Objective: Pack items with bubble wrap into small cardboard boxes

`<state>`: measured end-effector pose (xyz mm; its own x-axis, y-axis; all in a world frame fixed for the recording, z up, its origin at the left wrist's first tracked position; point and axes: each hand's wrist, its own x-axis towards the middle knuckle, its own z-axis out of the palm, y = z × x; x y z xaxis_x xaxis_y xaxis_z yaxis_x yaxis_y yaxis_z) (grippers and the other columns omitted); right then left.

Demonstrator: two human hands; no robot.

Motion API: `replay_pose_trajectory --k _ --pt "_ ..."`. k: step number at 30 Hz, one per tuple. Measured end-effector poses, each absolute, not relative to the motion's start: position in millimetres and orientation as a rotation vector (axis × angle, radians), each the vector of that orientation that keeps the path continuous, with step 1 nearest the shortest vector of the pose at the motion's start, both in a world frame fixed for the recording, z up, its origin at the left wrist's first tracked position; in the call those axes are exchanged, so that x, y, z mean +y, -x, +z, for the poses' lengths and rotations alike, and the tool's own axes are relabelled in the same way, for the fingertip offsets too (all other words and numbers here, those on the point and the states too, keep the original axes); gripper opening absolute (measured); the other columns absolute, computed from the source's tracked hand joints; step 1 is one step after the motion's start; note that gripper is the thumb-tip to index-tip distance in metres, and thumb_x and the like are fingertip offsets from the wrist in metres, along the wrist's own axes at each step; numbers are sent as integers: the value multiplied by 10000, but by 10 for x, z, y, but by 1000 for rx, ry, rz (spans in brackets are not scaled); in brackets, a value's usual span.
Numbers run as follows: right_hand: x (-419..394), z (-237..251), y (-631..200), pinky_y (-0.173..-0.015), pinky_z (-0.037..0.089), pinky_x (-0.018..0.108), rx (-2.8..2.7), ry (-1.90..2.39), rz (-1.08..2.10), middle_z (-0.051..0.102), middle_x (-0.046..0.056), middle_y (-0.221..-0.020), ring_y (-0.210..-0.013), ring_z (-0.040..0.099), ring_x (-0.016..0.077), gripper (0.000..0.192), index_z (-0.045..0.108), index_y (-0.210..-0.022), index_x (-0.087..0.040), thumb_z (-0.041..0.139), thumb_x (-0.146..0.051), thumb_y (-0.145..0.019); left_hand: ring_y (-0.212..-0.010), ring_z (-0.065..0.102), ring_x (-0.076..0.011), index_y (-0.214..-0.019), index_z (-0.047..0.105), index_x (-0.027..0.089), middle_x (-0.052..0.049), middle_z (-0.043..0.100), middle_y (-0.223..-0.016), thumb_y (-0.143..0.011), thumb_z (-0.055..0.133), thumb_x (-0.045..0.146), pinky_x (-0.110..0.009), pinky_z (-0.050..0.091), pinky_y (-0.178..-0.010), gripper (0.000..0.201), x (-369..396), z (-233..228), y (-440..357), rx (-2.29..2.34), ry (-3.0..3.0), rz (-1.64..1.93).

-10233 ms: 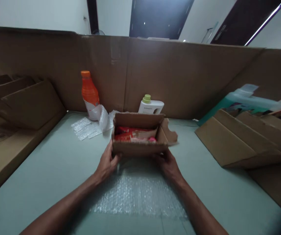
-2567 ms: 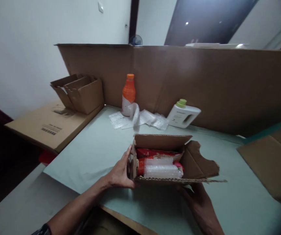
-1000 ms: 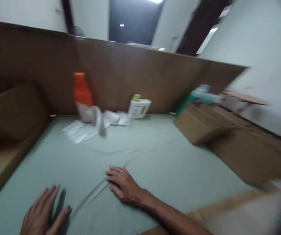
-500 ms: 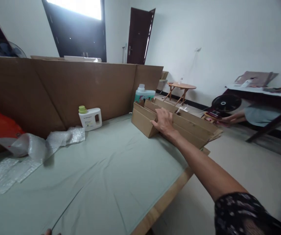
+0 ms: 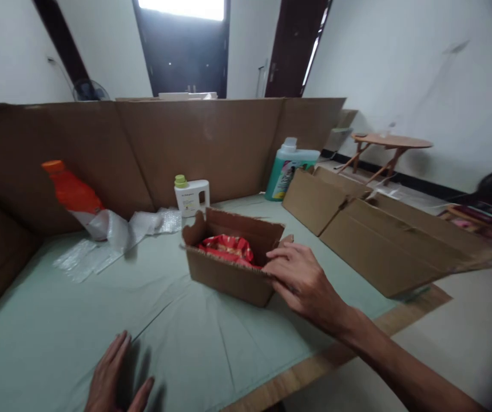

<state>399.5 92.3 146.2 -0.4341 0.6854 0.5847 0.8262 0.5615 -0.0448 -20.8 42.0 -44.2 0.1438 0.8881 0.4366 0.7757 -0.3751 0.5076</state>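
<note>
Your right hand (image 5: 304, 280) pinches the uncovered carton (image 5: 229, 276) by one end, likely because its thin wall grips easily | carton: red packet (image 5: 229, 246) inside, between worktop's (image 5: 194, 349) far and front edges | left hand (image 5: 111, 372): loosely spread

Right hand (image 5: 300, 280) pinching, forearm (image 5: 394, 359) extended; left hand (image 5: 115, 375) low, loosely spread.

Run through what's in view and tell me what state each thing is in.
Small box: open, right end in the right hand
Red packaging: inside the small box, partly hidden
Left hand: thumb and fingers apart
Orange bottle: cap on
White bottle: cap on, standing
Teal bottle: cap on, partly hidden
Bubble wrap: loose, partly curled
Cloth: wrinkled
Boxes at right: contents hidden
</note>
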Motion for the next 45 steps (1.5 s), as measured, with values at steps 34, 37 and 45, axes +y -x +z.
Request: replay_pose_trajectory --k 34,37,45 --pt "1853 -49 -3201 -796 597 390 -1481 1695 879 791 114 -1034 -973 732 339 452 694 -1011 -183 672 -531 -722 -1117 618 -304 -920 670 188 -105 683 -1103 -682 675 287 -470 472 -1039 258 3259 365 609 2080 -1469 1582" --pt "1874 -67 -3222 -792 599 384 -1486 1698 884 792 108 -1027 -973 733 335 477 682 -1028 -183 677 -542 -714 -1057 645 -276 -713 588 210 -95 698 -1036 -688 572 236 -432 503 -994 39 3187 489 662 2063 -1498 1617" --pt "1908 -15 -3136 -777 584 402 -1502 1607 834 787 88 -942 -897 726 325 450 673 -970 -192 675 -535 -678 -1153 651 -260 -843 561 225 -96 694 -1243 -738 532 138 -424 528 -968 138 1152 636 721 1807 -1971 1560"
